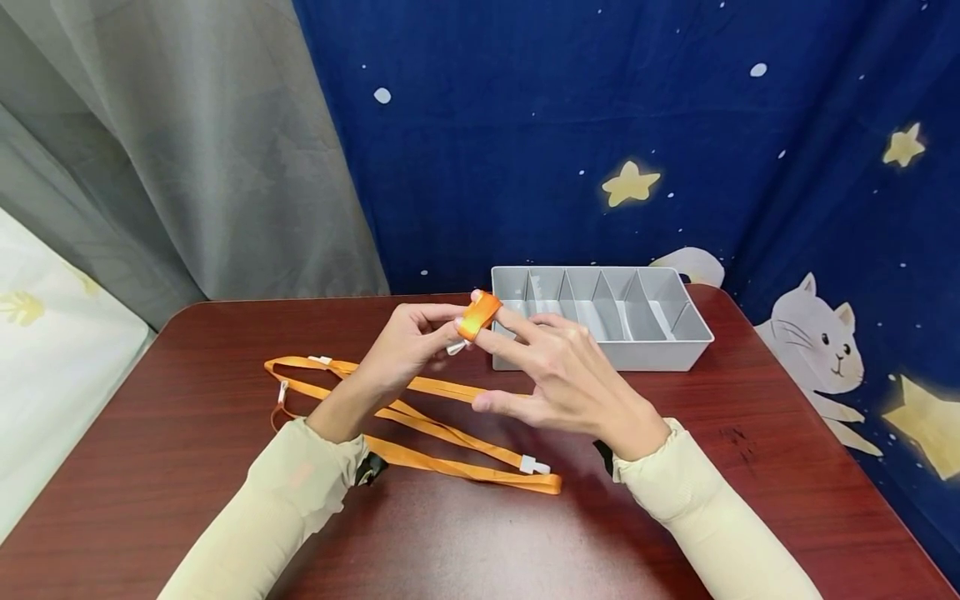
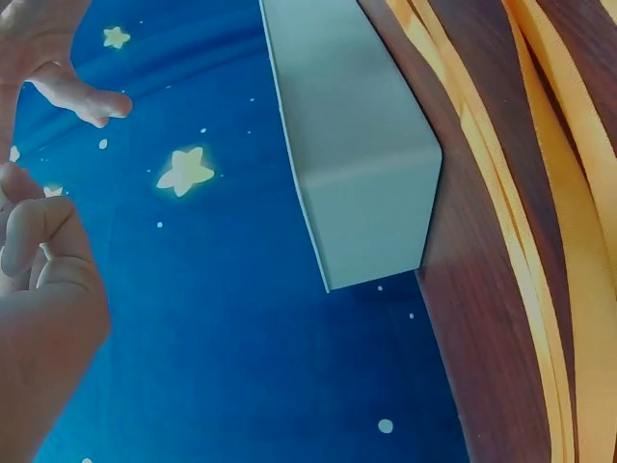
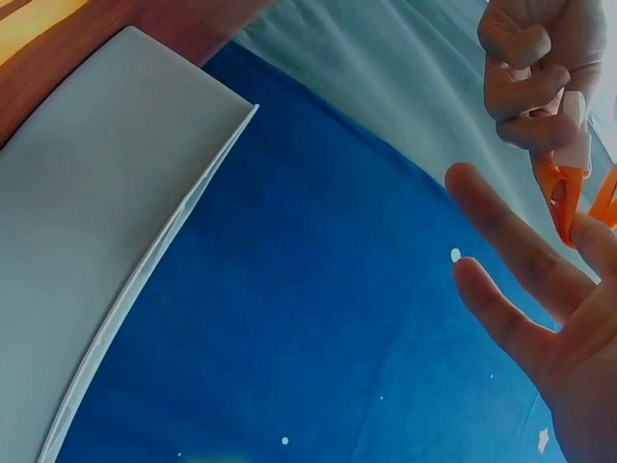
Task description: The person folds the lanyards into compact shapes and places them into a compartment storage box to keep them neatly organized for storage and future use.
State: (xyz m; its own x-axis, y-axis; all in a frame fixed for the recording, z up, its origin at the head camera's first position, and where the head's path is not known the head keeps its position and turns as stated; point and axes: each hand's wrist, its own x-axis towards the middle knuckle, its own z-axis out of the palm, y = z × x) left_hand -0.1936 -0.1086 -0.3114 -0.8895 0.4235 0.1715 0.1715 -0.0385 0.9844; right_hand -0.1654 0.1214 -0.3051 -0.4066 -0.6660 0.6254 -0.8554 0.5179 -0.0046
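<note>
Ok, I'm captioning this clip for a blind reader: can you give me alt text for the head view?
Two hands meet above a dark red table: the left hand pinches a small roll of orange strap, and the right hand touches it with straight fingers. More orange straps lie loose below, and a grey divided tray sits behind.

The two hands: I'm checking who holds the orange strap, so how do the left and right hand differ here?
The left hand has its fingers curled, pinching the rolled orange strap; the right hand has its fingers spread straight. The left hand's grip is on the roll's near side, while the right hand only touches it with a fingertip. Both are raised above the table, in front of the grey tray.
</note>
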